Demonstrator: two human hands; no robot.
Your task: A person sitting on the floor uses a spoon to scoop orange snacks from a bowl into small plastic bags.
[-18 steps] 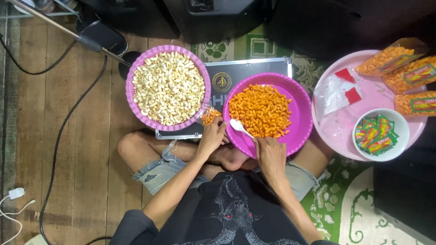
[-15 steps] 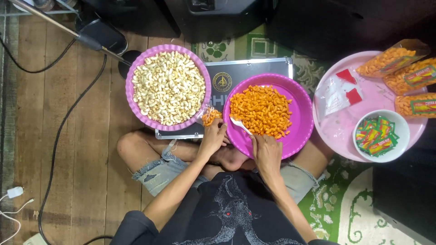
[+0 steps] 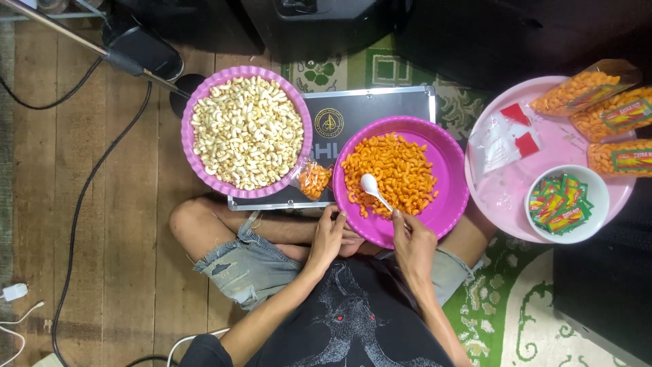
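now white spoon [image 3: 375,190] pinched by right hand [image 3: 413,246] fingers, bowl on orange snacks [image 3: 390,175]

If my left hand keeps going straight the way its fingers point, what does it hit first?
Most likely the near rim of the magenta tray of orange snacks. The left hand points up the picture with fingertips almost at that rim, though depth is unclear from above.

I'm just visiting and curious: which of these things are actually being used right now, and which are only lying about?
In use:
right hand holding the white spoon
magenta tray of orange snacks
left hand at the tray's edge
small filled bag

Lying about:
tray of pale snacks
pink tray
bowl of sachets
cables
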